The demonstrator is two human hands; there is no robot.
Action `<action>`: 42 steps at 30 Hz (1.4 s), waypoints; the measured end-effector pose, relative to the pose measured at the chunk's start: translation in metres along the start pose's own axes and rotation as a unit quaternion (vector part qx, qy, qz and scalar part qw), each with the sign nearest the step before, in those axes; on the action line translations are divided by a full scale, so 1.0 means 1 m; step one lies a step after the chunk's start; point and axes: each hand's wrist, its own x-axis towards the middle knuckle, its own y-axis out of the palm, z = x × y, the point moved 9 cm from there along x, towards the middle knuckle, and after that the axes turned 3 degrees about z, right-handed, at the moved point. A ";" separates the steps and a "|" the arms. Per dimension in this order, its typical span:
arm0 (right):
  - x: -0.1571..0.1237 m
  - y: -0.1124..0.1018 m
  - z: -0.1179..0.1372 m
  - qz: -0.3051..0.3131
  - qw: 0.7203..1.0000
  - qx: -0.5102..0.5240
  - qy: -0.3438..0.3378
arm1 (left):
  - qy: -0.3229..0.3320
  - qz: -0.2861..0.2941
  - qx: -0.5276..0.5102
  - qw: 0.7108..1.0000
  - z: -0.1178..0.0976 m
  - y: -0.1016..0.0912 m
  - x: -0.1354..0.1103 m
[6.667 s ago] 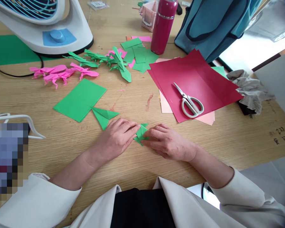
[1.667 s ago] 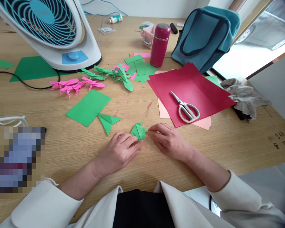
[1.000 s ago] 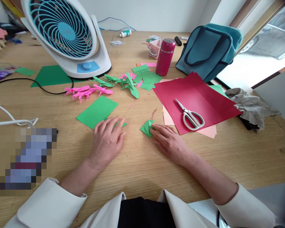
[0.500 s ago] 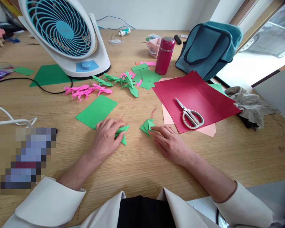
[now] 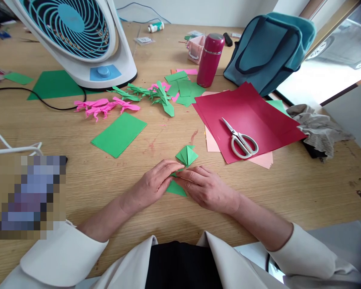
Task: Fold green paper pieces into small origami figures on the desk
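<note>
My left hand and my right hand meet at the table's near middle, fingers pinched together on a folded green paper piece that pokes out beneath them. Just beyond the fingertips lies a second folded green piece, flat on the wood and untouched. A flat green sheet lies to the left of it.
A white fan stands at the back left with a black cord. Pink and green origami figures lie before it. Red sheets carry scissors. A magenta bottle, blue bag and grey cloth sit behind and right.
My left hand picked up the pointed green piece from beside the flat sheet and brought it to the centre. My right hand left the other folded piece and joined it.
</note>
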 end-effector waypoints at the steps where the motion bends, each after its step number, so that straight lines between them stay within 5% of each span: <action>1: 0.000 0.002 0.001 0.005 1.000 -0.006 -0.002 | 0.006 0.005 0.000 1.000 -0.001 0.001 0.000; 4: 0.002 0.009 -0.001 0.026 0.999 -0.014 0.011 | -0.011 -0.003 0.023 1.000 0.003 -0.007 -0.001; 8: 0.002 0.011 -0.003 0.035 0.999 -0.004 0.033 | -0.111 -0.052 0.080 0.989 0.025 -0.038 -0.006; 13: 0.003 0.007 -0.005 0.027 0.998 0.009 0.048 | -0.202 0.084 0.066 0.973 0.051 -0.037 -0.017; 22: 0.004 0.009 -0.006 0.050 0.997 0.018 0.057 | -0.217 0.168 0.023 0.961 0.050 -0.029 -0.024; 36: 0.002 0.006 -0.005 0.029 0.998 0.018 0.051 | -0.179 0.055 0.056 0.981 0.035 -0.051 -0.015; 42: 0.001 0.007 -0.006 0.032 0.998 0.013 0.049 | -0.243 0.048 -0.018 0.969 0.040 -0.047 -0.018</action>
